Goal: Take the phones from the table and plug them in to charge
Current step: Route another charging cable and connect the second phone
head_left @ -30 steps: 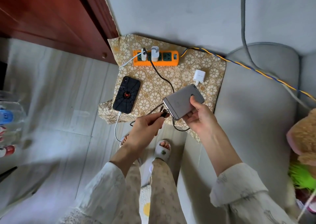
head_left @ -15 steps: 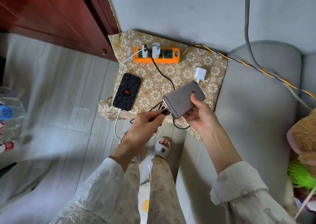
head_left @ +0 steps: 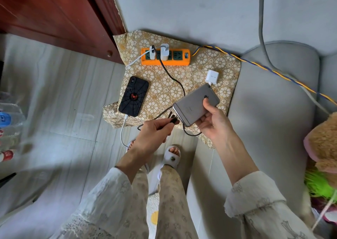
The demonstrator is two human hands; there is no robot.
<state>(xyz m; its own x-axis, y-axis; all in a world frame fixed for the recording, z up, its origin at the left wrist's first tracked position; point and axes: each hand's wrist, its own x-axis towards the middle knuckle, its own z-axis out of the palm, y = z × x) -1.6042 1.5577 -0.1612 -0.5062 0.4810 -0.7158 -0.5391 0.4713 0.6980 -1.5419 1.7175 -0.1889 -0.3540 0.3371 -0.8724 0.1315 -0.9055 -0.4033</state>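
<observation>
A person's right hand [head_left: 209, 122] grips a grey phone [head_left: 196, 104] above the table's [head_left: 226, 69] near edge. The left hand [head_left: 155, 131], just beside it, pinches a black cable plug [head_left: 174, 120] at the phone's bottom end. Whether it is seated is unclear; likely next, push it straight into the port.

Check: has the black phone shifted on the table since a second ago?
No. The black phone lies at the same spot on the table, left of the orange power strip.

teddy bear [head_left: 326, 144] beside grey sofa [head_left: 273, 129].
</observation>
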